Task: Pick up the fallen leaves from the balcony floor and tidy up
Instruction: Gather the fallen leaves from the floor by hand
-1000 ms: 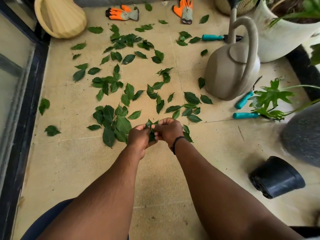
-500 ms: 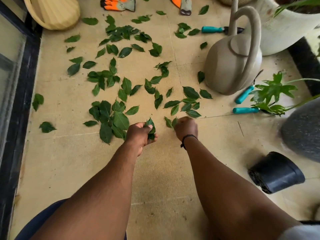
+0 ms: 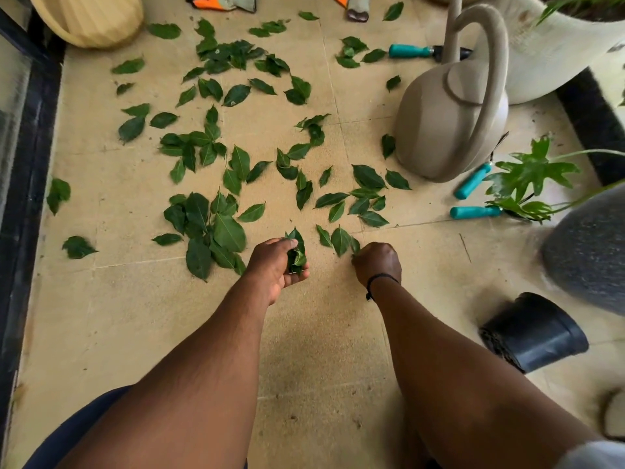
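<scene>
Head view: left hand [image 3: 275, 265] cupping gathered leaves [image 3: 296, 252], right hand [image 3: 376, 262] fingers curled, pinching a floor leaf [image 3: 354, 246].

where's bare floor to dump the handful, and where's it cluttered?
Bare floor between the forearms, nearer than both hands. More bare floor between the door frame and the left arm. Crowded: loose leaves spread beyond the left hand; watering can, shears and black pot on the right.

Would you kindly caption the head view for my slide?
Left hand holds gathered leaves; right hand pinches another.
</scene>
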